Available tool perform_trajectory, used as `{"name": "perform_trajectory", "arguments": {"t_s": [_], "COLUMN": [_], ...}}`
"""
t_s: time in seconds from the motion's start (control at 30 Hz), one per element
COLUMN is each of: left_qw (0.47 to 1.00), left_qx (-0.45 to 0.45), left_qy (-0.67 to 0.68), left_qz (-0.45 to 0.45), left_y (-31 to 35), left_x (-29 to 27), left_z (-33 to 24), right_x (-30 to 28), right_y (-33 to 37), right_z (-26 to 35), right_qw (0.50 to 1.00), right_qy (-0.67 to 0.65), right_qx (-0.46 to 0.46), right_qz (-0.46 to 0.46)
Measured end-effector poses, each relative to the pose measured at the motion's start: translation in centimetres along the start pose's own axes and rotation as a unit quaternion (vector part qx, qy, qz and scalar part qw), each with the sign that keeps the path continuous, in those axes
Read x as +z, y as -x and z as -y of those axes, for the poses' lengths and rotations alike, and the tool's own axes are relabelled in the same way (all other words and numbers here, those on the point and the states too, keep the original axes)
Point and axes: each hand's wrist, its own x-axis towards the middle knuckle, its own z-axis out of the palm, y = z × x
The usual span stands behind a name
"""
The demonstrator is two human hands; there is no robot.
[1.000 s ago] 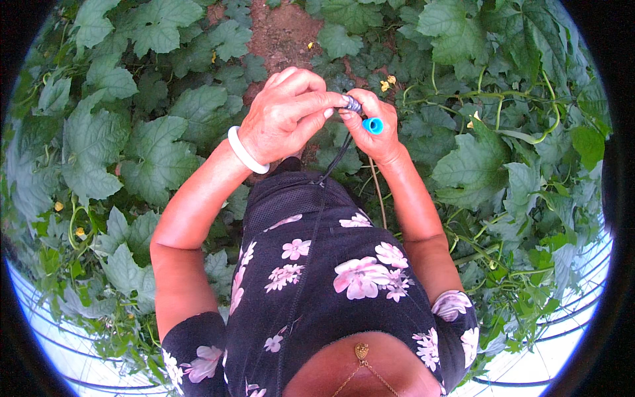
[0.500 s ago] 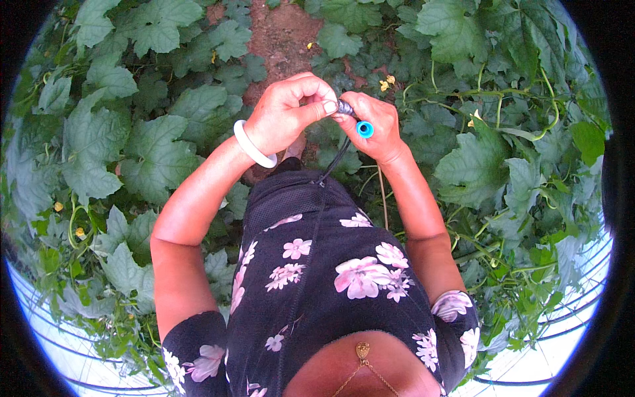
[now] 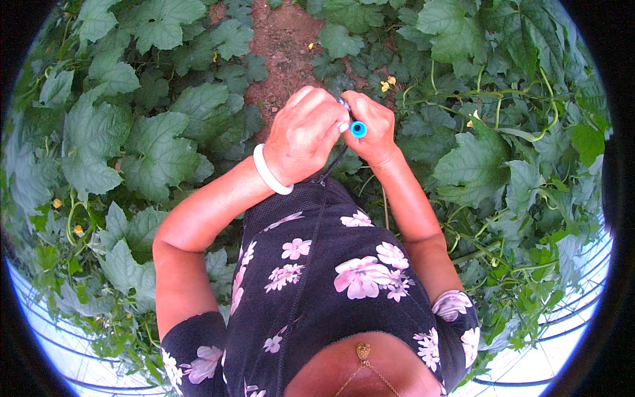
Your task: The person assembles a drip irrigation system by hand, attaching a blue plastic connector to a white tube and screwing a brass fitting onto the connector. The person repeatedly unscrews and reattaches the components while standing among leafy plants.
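My right hand (image 3: 372,128) is closed around a small blue tube (image 3: 358,129), whose round open end with a dark hole points up at me. A grey, shiny piece (image 3: 343,103) shows in part between the two hands, mostly covered by fingers. Pressed up against it is my left hand (image 3: 309,134), its fingers curled in and the thumb tip beside the blue end; what they pinch is hidden. A white bracelet (image 3: 268,171) circles the left wrist. Below the hands a black cord (image 3: 336,162) runs down toward my dark waist bag (image 3: 291,206).
Large-leaved vines (image 3: 159,149) crowd both sides, with curling green stems (image 3: 549,99) and small yellow flowers (image 3: 387,84) at the right. A strip of bare brown soil (image 3: 284,49) lies ahead between the rows. Pale sheeting with dark curved lines (image 3: 575,301) shows at the lower edges.
My left hand has moved nearer and turned, its back now up and its fingers curled closer to the blue tube. The right hand has shifted slightly nearer; the grey piece is more covered.
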Motion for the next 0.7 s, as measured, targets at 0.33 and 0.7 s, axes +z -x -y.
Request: {"name": "perform_trajectory", "arguments": {"t_s": [0.33, 0.7], "left_qw": [0.814, 0.982], "left_qx": [-0.399, -0.124], "left_qy": [0.42, 0.138], "left_qz": [-0.04, -0.045], "left_y": [1.8, -1.0], "left_x": [0.6, -2.2], "left_z": [1.6, 0.2], "right_x": [-1.1, -1.0], "right_y": [-0.5, -0.8], "right_z": [0.7, 0.8], "right_qw": [0.99, 0.998], "right_qy": [-0.111, -0.054], "right_qx": [0.069, 0.01], "right_qz": [-0.061, -0.023]}}
